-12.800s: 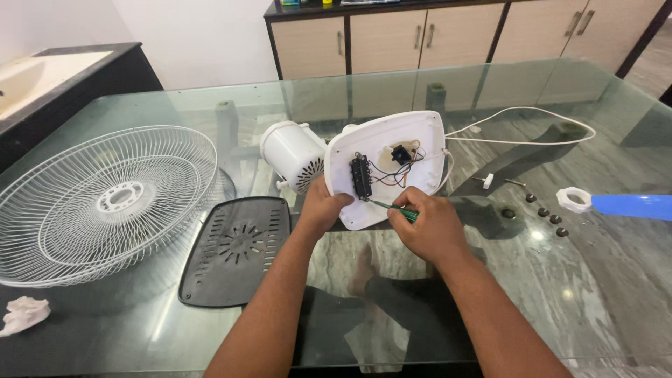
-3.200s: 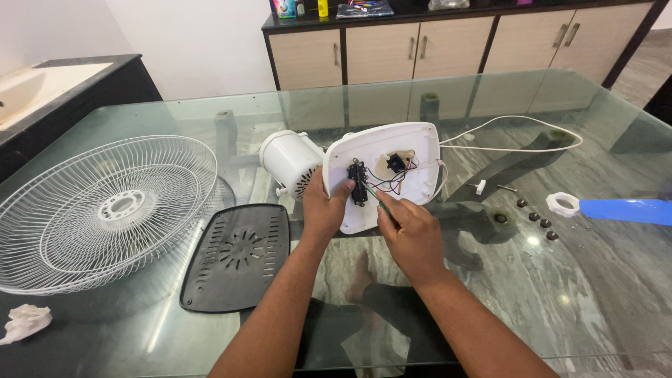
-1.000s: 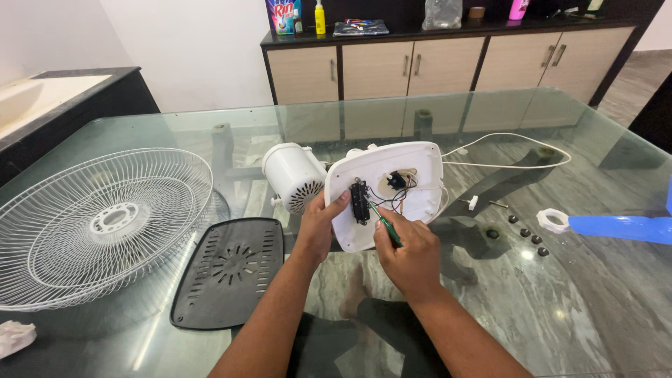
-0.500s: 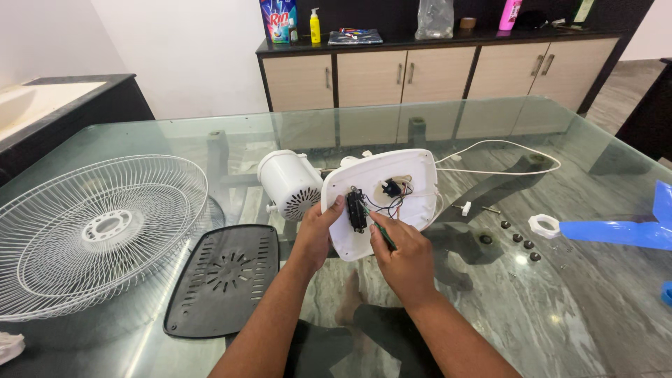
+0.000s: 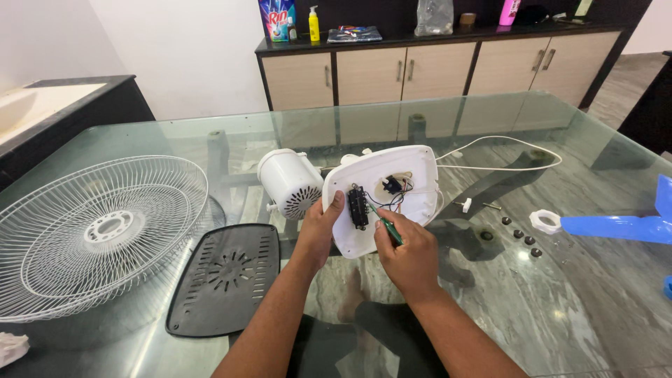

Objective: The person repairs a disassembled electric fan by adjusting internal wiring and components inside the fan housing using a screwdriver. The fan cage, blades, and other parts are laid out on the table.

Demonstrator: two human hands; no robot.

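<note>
The fan base (image 5: 381, 199) stands tilted on the glass tabletop (image 5: 574, 308), underside open, switch block (image 5: 358, 208) and wires (image 5: 392, 199) exposed. The left hand (image 5: 320, 227) grips its left edge. The right hand (image 5: 409, 255) is closed around a green screwdriver (image 5: 388, 229) tipped toward the switch block. Disassembly appears well advanced: black cover plate (image 5: 227, 276), wire guard (image 5: 94, 231), blue blade (image 5: 623, 225) and small fasteners (image 5: 521, 238) lie apart. Internal work remains.
</note>
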